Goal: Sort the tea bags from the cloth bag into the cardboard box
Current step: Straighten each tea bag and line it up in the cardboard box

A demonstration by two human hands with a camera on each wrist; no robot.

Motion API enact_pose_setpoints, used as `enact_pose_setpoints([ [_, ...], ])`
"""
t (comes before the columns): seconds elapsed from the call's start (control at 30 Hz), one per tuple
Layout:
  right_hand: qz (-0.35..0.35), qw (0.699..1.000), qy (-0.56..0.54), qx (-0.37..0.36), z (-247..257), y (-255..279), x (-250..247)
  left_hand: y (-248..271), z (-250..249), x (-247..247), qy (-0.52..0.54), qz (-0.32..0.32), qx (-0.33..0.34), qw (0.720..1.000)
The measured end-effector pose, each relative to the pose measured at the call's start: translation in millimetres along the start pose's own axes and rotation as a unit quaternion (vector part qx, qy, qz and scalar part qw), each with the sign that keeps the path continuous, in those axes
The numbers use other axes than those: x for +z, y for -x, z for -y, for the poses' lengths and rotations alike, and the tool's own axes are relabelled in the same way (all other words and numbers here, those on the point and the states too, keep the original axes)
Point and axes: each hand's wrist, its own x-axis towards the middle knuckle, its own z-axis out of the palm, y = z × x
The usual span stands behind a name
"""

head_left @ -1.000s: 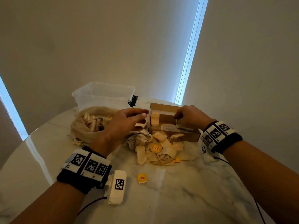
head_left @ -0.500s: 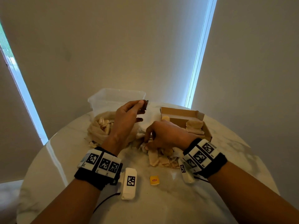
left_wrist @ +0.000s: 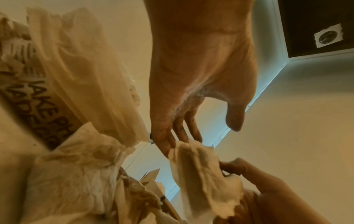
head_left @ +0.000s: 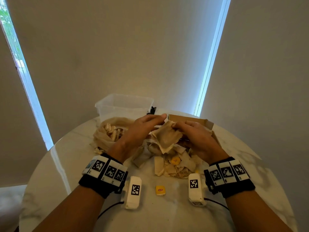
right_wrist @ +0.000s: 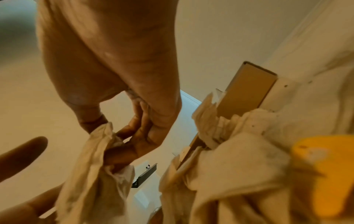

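Note:
A crumpled beige tea bag (head_left: 167, 138) hangs above the loose pile of tea bags (head_left: 175, 164). My right hand (head_left: 175, 126) pinches its top edge between thumb and fingers (right_wrist: 122, 133). My left hand (head_left: 159, 118) reaches across with straight fingers (left_wrist: 168, 145) that touch the bag's upper corner, thumb held apart. The open cardboard box (head_left: 192, 119) lies just behind both hands, and what is inside it is hidden. The cloth bag (head_left: 107, 138) sits to the left with several tea bags in it.
A clear plastic tub (head_left: 123, 104) stands behind the cloth bag at the far edge of the round marble table (head_left: 83, 181). A yellow tag (head_left: 160, 190) lies alone on the table near me, and another (head_left: 175, 160) in the pile.
My right hand has picked a tea bag out of the pile and raised it. My left hand has come across to touch the bag's top corner.

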Motion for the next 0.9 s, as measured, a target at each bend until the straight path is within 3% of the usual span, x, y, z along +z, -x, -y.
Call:
enact_pose_setpoints([
  [0.13, 0.033, 0.996, -0.080, 0.013, -4.7, -1.2, -6.3, 3.6, 4.9, 4.5, -0.025, 0.047, -0.038, 0.998],
  [0.33, 0.049, 0.995, -0.085, -0.009, 2.7, 5.2, -1.7, -1.4, 9.2, -0.1, 0.002, 0.007, -0.043, 0.999],
  [0.43, 0.041, 0.992, 0.028, -0.118, 4.8, 8.9, -7.5, -4.1, 10.6, -2.4, 0.008, -0.022, -0.047, 0.999],
  [0.5, 0.078, 0.967, 0.137, -0.201, 4.3, 10.2, -7.7, -4.4, 11.1, -1.1, 0.010, -0.026, -0.054, 0.998],
  [0.57, 0.109, 0.936, 0.228, -0.244, 2.0, 10.2, -2.5, -3.9, 10.8, 0.1, 0.000, -0.027, -0.062, 0.998],
  [0.67, 0.082, 0.912, 0.291, -0.276, -1.7, 5.4, 4.2, -5.7, 13.9, 0.0, -0.006, -0.019, -0.070, 0.997],
  [0.73, 0.062, 0.921, 0.265, -0.280, -1.8, 5.5, 7.2, -5.5, 14.5, 0.5, 0.016, 0.001, -0.089, 0.996],
  [0.8, 0.039, 0.949, 0.183, -0.254, 0.0, 7.5, 9.5, -4.5, 14.0, 2.9, 0.026, 0.028, -0.106, 0.994],
  [0.9, 0.017, 0.986, 0.040, -0.160, 1.4, 9.4, 12.0, -6.4, 13.2, 3.1, 0.010, 0.000, -0.111, 0.994],
])
